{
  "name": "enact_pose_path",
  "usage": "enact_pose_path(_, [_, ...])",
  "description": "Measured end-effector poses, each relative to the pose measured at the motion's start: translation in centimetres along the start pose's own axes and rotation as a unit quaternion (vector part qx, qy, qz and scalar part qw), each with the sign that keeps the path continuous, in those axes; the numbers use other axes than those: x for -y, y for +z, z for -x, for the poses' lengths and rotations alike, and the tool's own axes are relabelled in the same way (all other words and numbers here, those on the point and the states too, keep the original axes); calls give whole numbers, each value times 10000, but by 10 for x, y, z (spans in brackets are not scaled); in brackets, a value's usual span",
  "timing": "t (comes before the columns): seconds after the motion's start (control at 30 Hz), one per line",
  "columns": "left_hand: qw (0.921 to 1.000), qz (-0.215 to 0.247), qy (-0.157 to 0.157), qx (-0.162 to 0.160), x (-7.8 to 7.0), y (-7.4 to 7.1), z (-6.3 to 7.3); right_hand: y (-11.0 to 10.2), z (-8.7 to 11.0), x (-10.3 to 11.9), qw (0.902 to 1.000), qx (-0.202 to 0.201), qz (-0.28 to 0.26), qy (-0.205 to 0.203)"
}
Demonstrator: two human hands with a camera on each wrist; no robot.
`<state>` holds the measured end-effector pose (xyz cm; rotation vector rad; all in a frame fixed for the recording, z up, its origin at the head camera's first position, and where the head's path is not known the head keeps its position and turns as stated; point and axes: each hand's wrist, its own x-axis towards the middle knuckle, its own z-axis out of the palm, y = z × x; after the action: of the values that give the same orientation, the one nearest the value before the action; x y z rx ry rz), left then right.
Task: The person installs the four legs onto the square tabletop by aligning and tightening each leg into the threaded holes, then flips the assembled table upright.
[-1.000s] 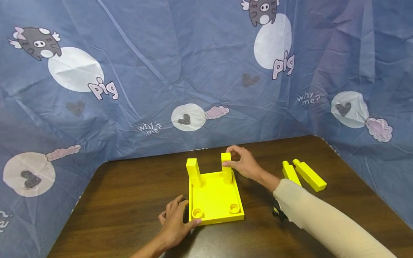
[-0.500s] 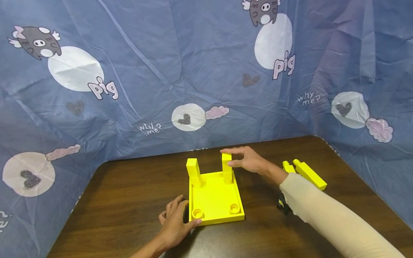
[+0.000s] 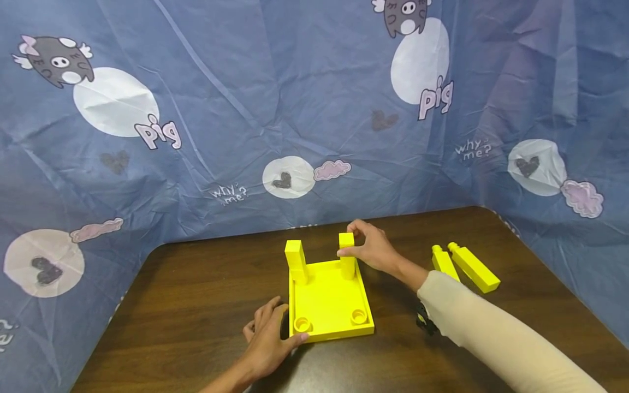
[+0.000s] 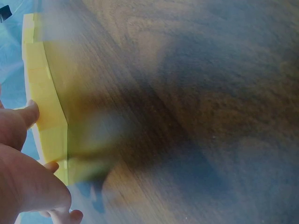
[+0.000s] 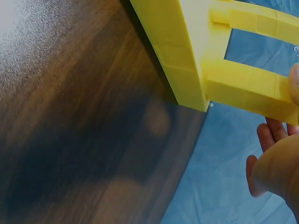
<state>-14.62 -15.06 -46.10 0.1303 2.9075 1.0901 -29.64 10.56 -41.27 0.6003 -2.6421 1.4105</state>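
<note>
A square yellow tabletop [image 3: 329, 303] with a raised rim lies underside up, with round sockets at its two near corners. Two square yellow legs stand upright at its far corners. My right hand [image 3: 375, 248] pinches the far right leg [image 3: 347, 265] near its top, thumb on the near face; the right wrist view shows this leg [image 5: 247, 88] meeting the corner. The far left leg [image 3: 296, 262] stands untouched. At the near left corner my left hand [image 3: 267, 338] holds the tabletop's edge, thumb on the front rim and the other fingers along the left side.
Two loose yellow legs, a nearer one [image 3: 444, 265] and a farther one [image 3: 474, 267], lie on the brown wooden table [image 3: 196, 305] to the right, with narrow threaded-looking ends pointing away. My right sleeve partly covers the nearer one. A blue printed cloth [image 3: 211, 136] hangs behind the table.
Half a second ago my right fingers were stretched out and loosened at the far right leg's top; now they are curled round it again, much as a second ago. My left hand stays put.
</note>
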Motion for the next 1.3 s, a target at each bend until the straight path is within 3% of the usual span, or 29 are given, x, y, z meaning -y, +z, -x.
enact_pose_path(0.3, [10000,-26,-4,7,0,0,-1,3,2,1,9994,-45,65,346])
enact_pose_path(0.53, [10000,-11,7,34,-1,-1,0,-13,-1,0,9953,835,-469,-119])
enact_pose_path(0.73, [10000,-10,22,45,0,-1,0,-23,-4,0,9906,1209,-616,161])
enact_pose_path(0.8, [10000,-5,28,47,0,-1,0,-23,-4,0,9903,1189,-666,255])
enact_pose_path(1.03, [10000,24,26,54,0,-1,0,-15,-4,-1,9953,719,-630,-158])
enact_pose_path(1.3, [10000,-4,12,18,-1,0,0,-4,0,2,9999,38,-117,25])
